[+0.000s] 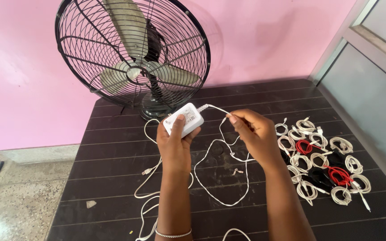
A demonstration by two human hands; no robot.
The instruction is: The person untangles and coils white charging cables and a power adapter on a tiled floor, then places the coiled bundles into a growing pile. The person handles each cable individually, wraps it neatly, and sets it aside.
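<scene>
A dark slatted table (112, 156) fills the lower frame. A black wire-guard fan (132, 58) stands at the upper left of the frame, against a pink wall (269, 35). Coiled white, red and black cables (322, 163) lie grouped at the right of the frame. At centre, the left hand (175, 145) is closed around a white power adapter (184, 119), thumb on its top face, lifted above the table. The right hand (255, 134), just beside it, pinches the adapter's white cable (222, 147) between thumb and fingertips. The cable loops down onto the table at lower centre.
</scene>
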